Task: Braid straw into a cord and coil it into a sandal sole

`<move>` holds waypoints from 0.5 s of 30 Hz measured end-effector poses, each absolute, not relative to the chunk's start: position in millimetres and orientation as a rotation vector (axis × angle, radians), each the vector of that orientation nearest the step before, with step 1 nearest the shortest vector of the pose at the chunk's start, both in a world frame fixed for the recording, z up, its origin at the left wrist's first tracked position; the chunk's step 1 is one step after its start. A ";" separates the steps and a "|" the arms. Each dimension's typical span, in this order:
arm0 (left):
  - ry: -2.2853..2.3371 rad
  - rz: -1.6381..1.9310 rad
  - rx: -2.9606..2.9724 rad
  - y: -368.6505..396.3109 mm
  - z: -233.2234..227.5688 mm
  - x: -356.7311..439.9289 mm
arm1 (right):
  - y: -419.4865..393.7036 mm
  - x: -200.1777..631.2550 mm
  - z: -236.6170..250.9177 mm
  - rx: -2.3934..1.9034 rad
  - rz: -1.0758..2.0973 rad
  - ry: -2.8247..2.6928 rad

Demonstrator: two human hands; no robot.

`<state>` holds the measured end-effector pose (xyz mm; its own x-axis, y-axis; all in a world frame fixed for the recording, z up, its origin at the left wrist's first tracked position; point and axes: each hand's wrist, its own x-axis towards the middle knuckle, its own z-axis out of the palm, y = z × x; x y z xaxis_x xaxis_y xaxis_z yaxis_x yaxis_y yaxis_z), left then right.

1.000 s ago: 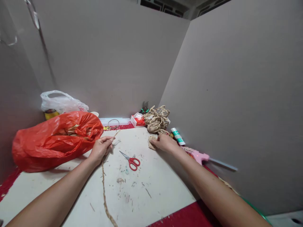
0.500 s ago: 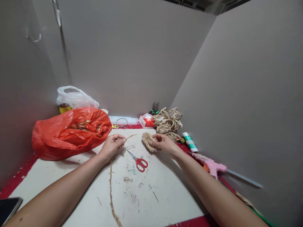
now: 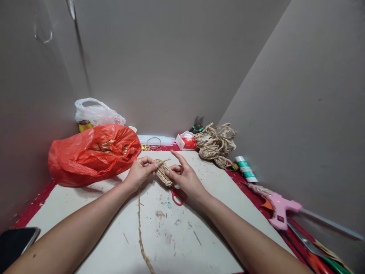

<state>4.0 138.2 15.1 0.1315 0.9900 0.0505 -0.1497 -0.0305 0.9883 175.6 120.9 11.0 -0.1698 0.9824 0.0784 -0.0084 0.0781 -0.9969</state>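
My two hands have come together over the middle of the white board (image 3: 216,213). A second ago the right hand (image 3: 185,178) was out at two o'clock, pressing on a small coil of braided rope (image 3: 163,173) beside the rope heap (image 3: 215,144); now it has carried that coil in and holds it against the left hand (image 3: 140,172). The right thumb and lower fingers pinch the coil while the index finger sticks out straight. The left hand is closed on the end of the long braid (image 3: 142,232), whose tail runs down toward six o'clock and off the board edge. Braid end and coil now touch, so I judge I am at the point of joining them, lining up the end on the coil's rim.

The red scissors (image 3: 177,198), plainly visible earlier, are now mostly hidden under my right wrist. The red bag (image 3: 91,156) sits at ten o'clock, the pink glue gun (image 3: 281,211) at four o'clock, and a dark phone (image 3: 15,243) has entered view at eight o'clock.
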 end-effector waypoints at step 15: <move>0.988 1.281 1.208 136.1 9.8 7.6 | 121.8 176.2 5.8 -1.084 1.311 -1.266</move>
